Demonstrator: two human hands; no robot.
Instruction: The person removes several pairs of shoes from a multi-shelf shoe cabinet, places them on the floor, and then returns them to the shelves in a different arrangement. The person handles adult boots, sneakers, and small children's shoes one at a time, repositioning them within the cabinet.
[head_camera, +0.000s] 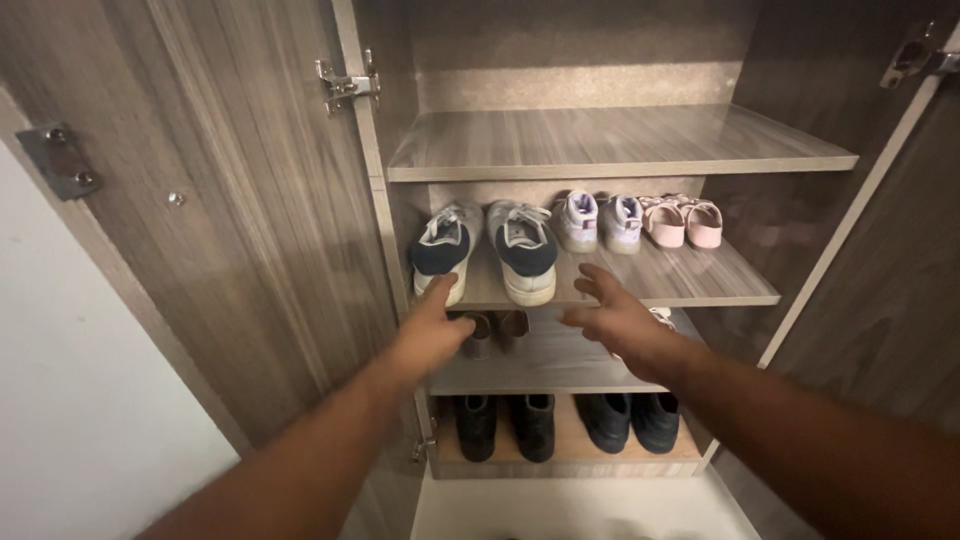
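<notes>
Sitting paired, white-and-navy sneakers (485, 250).

wood-grain cabinet (620, 150) | doors (230, 200) open | white wall (70, 400) | floor (570, 510) perhaps pale

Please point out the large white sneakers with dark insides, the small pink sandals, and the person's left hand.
Large white sneakers with dark insides (525, 250): head view, on the right shoe's dark opening.
Small pink sandals (683, 222): head view, between the pair's toes.
Left hand (432, 330): head view, back of hand.
</notes>
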